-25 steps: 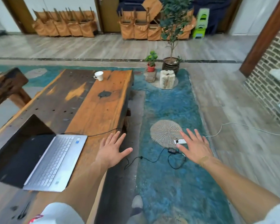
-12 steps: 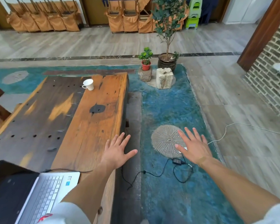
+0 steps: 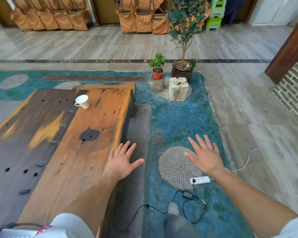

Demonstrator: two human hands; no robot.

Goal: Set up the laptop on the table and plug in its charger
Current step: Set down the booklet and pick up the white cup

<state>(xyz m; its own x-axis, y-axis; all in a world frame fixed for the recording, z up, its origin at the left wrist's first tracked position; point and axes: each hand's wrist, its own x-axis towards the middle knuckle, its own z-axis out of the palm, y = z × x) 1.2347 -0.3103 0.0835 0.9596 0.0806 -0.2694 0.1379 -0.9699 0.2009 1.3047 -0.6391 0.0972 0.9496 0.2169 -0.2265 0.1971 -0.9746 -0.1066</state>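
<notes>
Only a sliver of the laptop [image 3: 10,235] shows at the bottom left corner, on the long wooden table [image 3: 67,143]. On the blue floor lies a white power strip [image 3: 200,180] with a black plug in it. The charger's black brick [image 3: 187,194] lies just below it, and its black cable [image 3: 155,211] loops over the floor toward the table. My left hand [image 3: 122,162] hovers flat with fingers spread over the table's right edge. My right hand [image 3: 205,155] is also spread, held in the air above the floor past the strip. Both hold nothing.
A white cup [image 3: 83,101] stands at the table's far end. Two potted plants [image 3: 157,66] and stone blocks [image 3: 177,89] sit beyond the table. A round stone disc [image 3: 177,166] is set in the floor. A white cord [image 3: 248,158] runs right. My foot [image 3: 173,210] is by the cable.
The view has lifted and swung right, so the laptop has slid almost out of frame. My right hand has come up off the power strip, which now lies uncovered.
</notes>
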